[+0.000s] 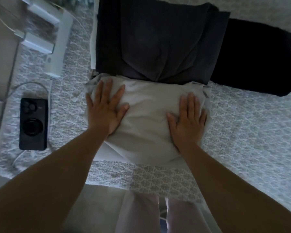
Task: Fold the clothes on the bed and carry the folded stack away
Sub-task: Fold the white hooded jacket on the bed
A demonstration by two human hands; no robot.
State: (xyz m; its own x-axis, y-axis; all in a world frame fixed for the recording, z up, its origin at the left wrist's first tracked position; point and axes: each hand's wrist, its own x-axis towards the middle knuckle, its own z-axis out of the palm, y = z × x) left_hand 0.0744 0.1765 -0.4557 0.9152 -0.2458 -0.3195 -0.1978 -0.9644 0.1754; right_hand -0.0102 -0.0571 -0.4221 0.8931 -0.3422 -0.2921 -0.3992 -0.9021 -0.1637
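Observation:
A folded light grey garment (148, 118) lies on the patterned bedspread (242, 132) near the bed's front edge. My left hand (106, 106) presses flat on its left side, fingers spread. My right hand (188, 118) lies flat on its right side. Just beyond it sits a folded dark grey garment (158, 44), its near edge touching the light one. A black garment (255, 61) lies to the right of that, partly under it.
A black phone (33, 124) lies face down on the bed at the left, with a white cable (45, 91) curving round it. White chargers (39, 42) and a white box sit at the far left. The bed edge runs just below the garment.

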